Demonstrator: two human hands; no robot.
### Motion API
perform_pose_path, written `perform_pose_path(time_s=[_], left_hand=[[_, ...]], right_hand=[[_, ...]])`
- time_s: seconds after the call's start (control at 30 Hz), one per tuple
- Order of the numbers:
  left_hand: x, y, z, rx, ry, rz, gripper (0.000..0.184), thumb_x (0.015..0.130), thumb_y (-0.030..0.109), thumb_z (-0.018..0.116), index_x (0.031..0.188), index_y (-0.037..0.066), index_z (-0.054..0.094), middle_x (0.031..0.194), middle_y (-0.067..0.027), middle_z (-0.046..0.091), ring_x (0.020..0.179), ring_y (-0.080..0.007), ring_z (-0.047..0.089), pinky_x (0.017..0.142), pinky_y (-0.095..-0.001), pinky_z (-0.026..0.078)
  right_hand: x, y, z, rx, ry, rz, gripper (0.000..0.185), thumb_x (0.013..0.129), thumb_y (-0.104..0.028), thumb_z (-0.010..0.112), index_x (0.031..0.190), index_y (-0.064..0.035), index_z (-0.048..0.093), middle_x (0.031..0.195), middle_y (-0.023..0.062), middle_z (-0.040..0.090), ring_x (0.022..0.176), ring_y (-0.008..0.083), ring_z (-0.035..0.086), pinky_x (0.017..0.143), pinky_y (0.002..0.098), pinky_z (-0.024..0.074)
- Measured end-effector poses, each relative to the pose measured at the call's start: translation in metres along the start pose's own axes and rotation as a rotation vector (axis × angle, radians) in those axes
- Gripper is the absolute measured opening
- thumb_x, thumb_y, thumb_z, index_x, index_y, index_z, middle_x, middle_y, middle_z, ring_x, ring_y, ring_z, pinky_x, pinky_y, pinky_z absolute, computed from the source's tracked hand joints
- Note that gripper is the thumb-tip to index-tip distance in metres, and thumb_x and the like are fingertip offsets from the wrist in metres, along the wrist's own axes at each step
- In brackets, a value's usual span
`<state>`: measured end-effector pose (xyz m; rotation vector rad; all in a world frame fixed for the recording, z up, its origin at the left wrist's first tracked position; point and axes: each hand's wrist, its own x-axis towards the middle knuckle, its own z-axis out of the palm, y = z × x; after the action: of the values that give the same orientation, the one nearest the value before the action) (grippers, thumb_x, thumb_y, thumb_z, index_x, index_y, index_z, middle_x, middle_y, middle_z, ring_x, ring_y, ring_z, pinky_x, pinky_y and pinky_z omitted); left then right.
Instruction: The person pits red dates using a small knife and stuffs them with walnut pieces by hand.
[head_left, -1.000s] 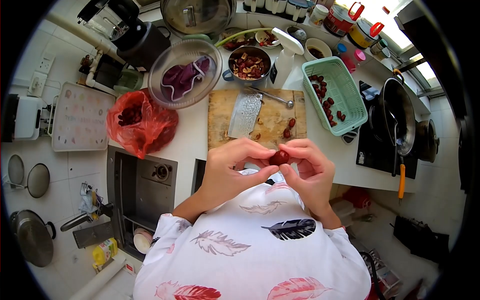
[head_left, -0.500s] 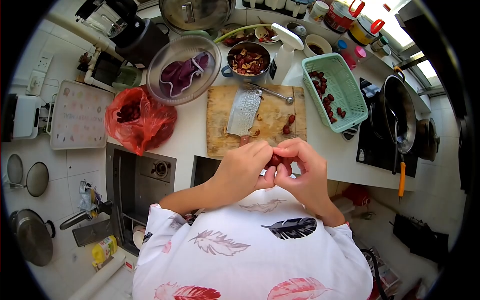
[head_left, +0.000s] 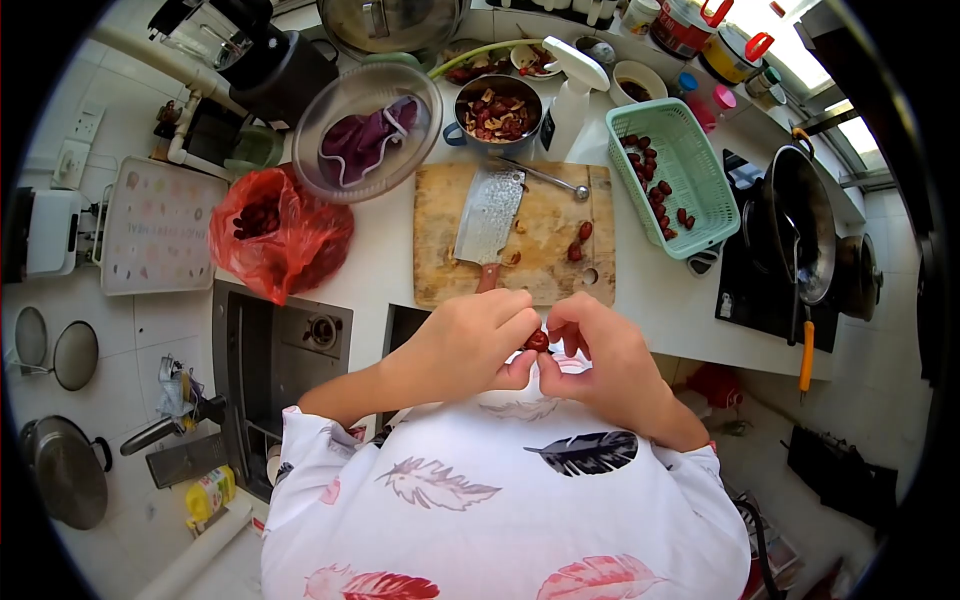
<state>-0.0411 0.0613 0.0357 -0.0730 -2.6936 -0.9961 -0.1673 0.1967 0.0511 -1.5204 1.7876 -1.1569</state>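
Note:
A shiny red date (head_left: 537,341) is between the fingertips of my left hand (head_left: 478,338), in front of my chest. My right hand (head_left: 606,358) is close beside it, its thumb at the date's lower edge and its curled forefinger apart from the thumb. Just beyond my hands is the wooden cutting board (head_left: 545,225). On it lie a cleaver (head_left: 490,215) with its handle toward me, a thin metal rod tool (head_left: 560,188) and a few red dates (head_left: 580,240) at the right.
A green basket (head_left: 700,215) with several dates stands right of the board. Behind it are a pot of cut dates (head_left: 497,115) and a spray bottle (head_left: 570,100). At left are a red plastic bag (head_left: 310,245), a clear bowl (head_left: 308,150) and the sink (head_left: 260,380). A wok (head_left: 815,235) sits far right.
My right fingers have moved apart from the pinch around the date, leaving it in clearer view in my left fingers. Both hands have come slightly closer to my body.

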Motion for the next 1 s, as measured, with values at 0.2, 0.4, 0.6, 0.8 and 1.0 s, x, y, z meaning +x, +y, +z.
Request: perform_pose_path(time_s=[0.2,0.4,0.6,0.8,1.0], left_hand=[[-0.007,0.0,0.01,0.219,0.005,0.067,0.02,0.063,0.013,0.062,0.072,0.003,0.046,0.068,-0.0067,0.042,0.061,-0.0196,0.049,0.051,-0.0292,0.043],[-0.017,-0.005,0.027,0.036,0.065,-0.036,0.02,0.061,0.007,0.062,0.071,0.002,0.046,0.066,-0.0086,0.042,0.058,-0.0225,0.049,0.048,-0.0313,0.042],[-0.017,-0.004,0.026,0.03,0.062,-0.067,0.018,0.063,0.005,0.061,0.073,0.002,0.045,0.067,-0.009,0.042,0.058,-0.023,0.048,0.049,-0.0314,0.042],[-0.018,0.0,0.025,0.078,0.032,-0.022,0.018,0.066,0.007,0.061,0.074,0.002,0.045,0.067,-0.0081,0.041,0.059,-0.0205,0.048,0.05,-0.0301,0.043],[-0.026,-0.007,0.043,0.025,0.073,-0.059,0.016,0.066,0.005,0.06,0.07,0.002,0.044,0.062,-0.008,0.042,0.054,-0.0204,0.048,0.047,-0.03,0.042]], right_hand=[[-0.007,0.013,0.015,-0.36,-0.089,-0.146,0.016,0.066,-0.011,0.058,0.068,-0.0043,0.044,0.06,0.008,0.051,0.048,0.0214,0.051,0.041,0.0319,0.0386],[-0.005,0.019,0.023,-0.145,-0.034,-0.068,0.013,0.066,-0.009,0.059,0.068,-0.0028,0.048,0.053,0.0093,0.05,0.044,0.0233,0.049,0.042,0.0317,0.0399],[-0.006,0.02,0.019,0.027,-0.102,0.105,0.013,0.069,-0.009,0.058,0.075,0.0006,0.052,0.058,0.0128,0.053,0.049,0.0265,0.052,0.048,0.0331,0.0434],[-0.002,0.025,0.005,0.245,-0.421,0.29,0.019,0.081,-0.018,0.05,0.083,0.0013,0.05,0.067,0.016,0.056,0.057,0.0293,0.054,0.056,0.0359,0.0433],[-0.009,0.037,0.017,0.243,-0.395,0.308,0.023,0.085,-0.022,0.046,0.082,0.0014,0.05,0.064,0.0157,0.055,0.058,0.0312,0.053,0.056,0.0361,0.041]])
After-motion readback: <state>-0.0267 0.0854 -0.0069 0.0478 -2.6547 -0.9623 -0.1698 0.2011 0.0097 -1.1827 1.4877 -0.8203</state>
